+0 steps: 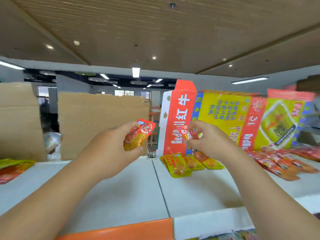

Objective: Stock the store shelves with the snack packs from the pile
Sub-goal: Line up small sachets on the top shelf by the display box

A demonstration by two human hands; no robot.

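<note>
Up above the white shelf, the left hand grips 1 orange snack pack; the right hand pinches another pack over yellow packs.

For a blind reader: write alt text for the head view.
Two hands over a white shelf each hold a snack pack: the left hand an orange pack, the right hand a red pack. Yellow packs lie below the right hand, red packs farther right, cartons behind.
</note>
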